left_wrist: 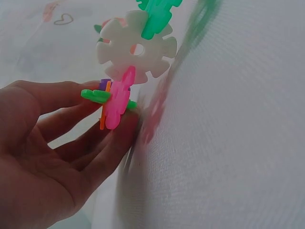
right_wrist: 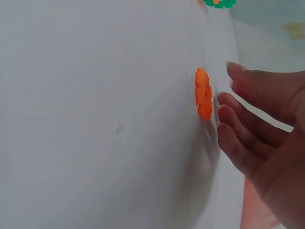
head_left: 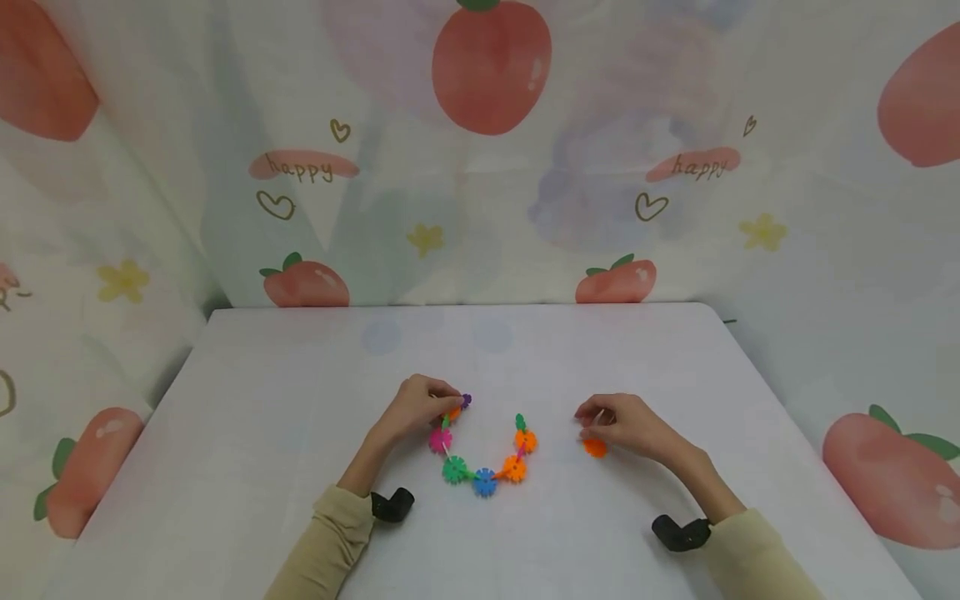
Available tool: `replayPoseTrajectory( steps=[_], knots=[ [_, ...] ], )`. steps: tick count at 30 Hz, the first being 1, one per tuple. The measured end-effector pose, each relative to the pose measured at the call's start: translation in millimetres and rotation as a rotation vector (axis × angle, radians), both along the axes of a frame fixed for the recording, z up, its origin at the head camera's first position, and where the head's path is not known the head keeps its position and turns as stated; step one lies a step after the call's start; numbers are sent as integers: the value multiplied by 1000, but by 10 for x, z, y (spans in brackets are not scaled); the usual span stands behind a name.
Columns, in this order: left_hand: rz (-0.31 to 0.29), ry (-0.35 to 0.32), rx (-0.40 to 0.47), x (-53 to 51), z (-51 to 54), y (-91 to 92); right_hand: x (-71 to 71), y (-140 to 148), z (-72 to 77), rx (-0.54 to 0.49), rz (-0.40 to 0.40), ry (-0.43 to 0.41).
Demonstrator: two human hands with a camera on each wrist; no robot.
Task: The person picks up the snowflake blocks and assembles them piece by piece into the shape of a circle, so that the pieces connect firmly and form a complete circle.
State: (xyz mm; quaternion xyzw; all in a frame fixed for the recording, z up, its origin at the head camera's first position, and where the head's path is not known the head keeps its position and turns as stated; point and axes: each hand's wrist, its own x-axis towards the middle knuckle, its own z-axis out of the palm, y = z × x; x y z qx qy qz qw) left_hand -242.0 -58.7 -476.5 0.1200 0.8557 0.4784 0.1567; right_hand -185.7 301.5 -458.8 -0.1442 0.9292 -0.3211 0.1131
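A chain of linked notched plastic discs lies in a U on the white table, with a blue disc (head_left: 485, 482) at its bottom. My left hand (head_left: 414, 410) pinches the chain's upper left end, by an orange disc and a purple disc (head_left: 467, 401). In the left wrist view, a pink disc (left_wrist: 115, 107) and a white disc (left_wrist: 112, 52) follow from that end. At the chain's other end is a green disc (head_left: 520, 422). My right hand (head_left: 628, 423) hovers beside a loose orange disc (head_left: 596, 449), its fingers relaxed and holding nothing. The right wrist view shows a gap between them.
The white tabletop (head_left: 300, 358) reaches back to a fruit-printed cloth (head_left: 480, 200), which also hangs at both sides. Black wrist devices (head_left: 392, 505) are by both sleeves.
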Motion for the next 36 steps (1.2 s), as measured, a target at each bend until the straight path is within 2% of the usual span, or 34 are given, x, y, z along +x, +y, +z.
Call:
replayPoseTrajectory(
  steps=[7, 10, 19, 28, 36],
  knots=[
    [14, -19, -8, -12, -5, 7, 107, 120, 12, 21, -30, -35],
    [15, -14, -4, -18, -3, 8, 134, 117, 11, 31, -19, -33],
    [17, -7, 2, -10, 0, 0, 137, 92, -32, 50, -10, -47],
    [9, 6, 3, -25, -22, 1, 32, 52, -73, -26, -56, -11],
    [-9, 34, -7, -20, -17, 8, -140, -150, -104, -69, -78, 39]
  ],
)
